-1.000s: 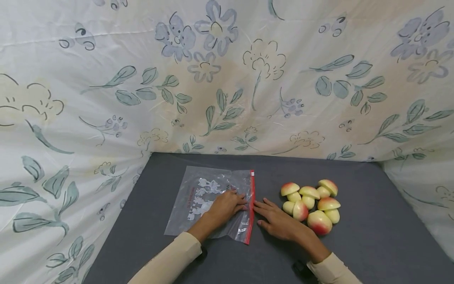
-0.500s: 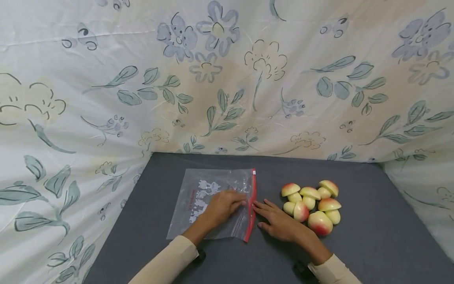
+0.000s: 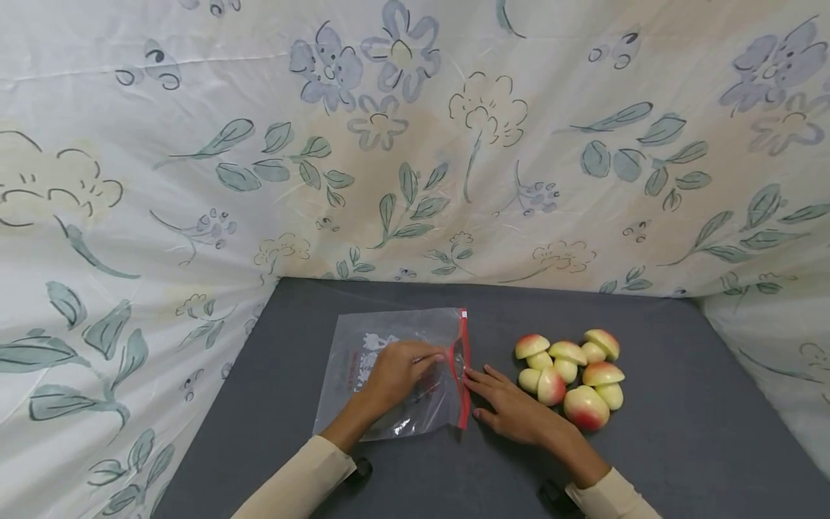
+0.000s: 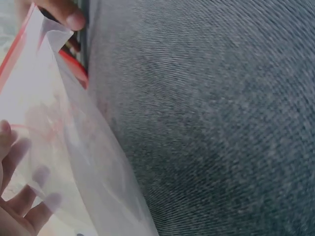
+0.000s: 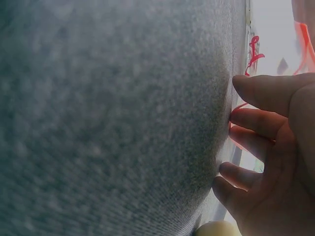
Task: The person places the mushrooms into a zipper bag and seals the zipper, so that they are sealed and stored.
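A clear plastic zip bag [image 3: 402, 425] with white printed figures lies on the dark table, its red-edged mouth [image 3: 464, 407] to the right. My left hand [image 3: 394, 375] pinches the upper layer near the mouth, and a gap shows between the two red edges. The left wrist view has this bag [image 4: 83, 162] raised in a slope, fingers of the left hand [image 4: 24, 206] showing through the film. My right hand [image 3: 512, 409] lies with extended fingers touching the lower red edge. In the right wrist view its fingertips [image 5: 241, 115] are down at the cloth beside the red edge.
Several yellow-and-red mushroom-shaped pieces [image 3: 586, 409] lie grouped just right of my right hand. A dark grey cloth covers the table [image 3: 681, 404]. Floral fabric [image 3: 415, 216] hangs behind and along both sides.
My left hand has shifted slightly left and lifted the upper layer, so the bag's red mouth has parted. The right hand has stayed at the edge. The mushroom pieces have not moved.
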Demonstrator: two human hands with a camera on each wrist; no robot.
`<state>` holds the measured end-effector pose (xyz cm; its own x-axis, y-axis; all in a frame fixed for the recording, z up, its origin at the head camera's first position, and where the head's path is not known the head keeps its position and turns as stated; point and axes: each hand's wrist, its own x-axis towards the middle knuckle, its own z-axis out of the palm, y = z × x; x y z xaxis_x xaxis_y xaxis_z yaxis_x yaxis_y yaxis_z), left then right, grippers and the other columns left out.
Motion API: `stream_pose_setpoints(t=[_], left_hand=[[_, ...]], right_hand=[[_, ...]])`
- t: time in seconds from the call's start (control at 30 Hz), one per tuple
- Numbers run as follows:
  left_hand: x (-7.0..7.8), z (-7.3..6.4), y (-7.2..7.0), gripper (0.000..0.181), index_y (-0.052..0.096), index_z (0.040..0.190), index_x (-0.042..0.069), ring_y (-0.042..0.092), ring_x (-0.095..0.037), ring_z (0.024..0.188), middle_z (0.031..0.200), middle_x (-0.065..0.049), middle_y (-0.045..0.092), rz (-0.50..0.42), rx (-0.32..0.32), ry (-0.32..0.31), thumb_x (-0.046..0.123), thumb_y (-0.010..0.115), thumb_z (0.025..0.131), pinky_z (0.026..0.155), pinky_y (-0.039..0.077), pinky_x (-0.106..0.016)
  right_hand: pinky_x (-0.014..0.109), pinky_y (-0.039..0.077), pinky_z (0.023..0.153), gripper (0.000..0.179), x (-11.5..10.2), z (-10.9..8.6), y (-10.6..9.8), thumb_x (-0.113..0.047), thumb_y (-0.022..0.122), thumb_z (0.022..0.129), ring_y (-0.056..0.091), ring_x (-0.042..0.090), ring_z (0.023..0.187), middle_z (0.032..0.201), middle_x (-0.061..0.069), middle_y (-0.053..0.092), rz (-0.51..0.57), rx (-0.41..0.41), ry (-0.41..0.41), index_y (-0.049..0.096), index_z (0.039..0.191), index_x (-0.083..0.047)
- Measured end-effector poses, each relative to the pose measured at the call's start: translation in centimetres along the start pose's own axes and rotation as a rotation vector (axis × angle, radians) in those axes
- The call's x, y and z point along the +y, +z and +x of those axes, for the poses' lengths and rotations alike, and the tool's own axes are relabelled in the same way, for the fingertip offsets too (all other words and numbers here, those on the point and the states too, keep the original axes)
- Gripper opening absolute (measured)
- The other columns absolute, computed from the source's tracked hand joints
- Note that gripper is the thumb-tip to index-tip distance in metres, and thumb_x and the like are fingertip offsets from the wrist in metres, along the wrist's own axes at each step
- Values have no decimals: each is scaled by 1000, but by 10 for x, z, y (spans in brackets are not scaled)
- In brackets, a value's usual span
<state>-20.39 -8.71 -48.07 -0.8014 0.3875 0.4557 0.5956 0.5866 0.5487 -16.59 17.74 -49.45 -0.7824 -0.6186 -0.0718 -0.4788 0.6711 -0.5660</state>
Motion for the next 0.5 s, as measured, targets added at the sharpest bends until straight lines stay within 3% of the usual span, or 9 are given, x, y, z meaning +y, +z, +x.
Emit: stream_pose_setpoints(t=[0.13,0.5], left_hand=[[5,0,-6,19,85,113,19,77,-15,104,110,4,82,-19,32,-27,26,79,97,88,63,-39],[14,4,-17,15,84,109,13,76,-11,98,107,0,81,-149,108,-23,21,75,100,82,63,-33]], right_hand=[[70,29,121,57,1,-1,4,-17,67,105,22,53,157,170,16,37,-9,18,-18,48,157,-1],[70,29,121,59,1,-9,3,-19,67,106,22,51,158,170,14,37,-25,13,12,47,159,-3]])
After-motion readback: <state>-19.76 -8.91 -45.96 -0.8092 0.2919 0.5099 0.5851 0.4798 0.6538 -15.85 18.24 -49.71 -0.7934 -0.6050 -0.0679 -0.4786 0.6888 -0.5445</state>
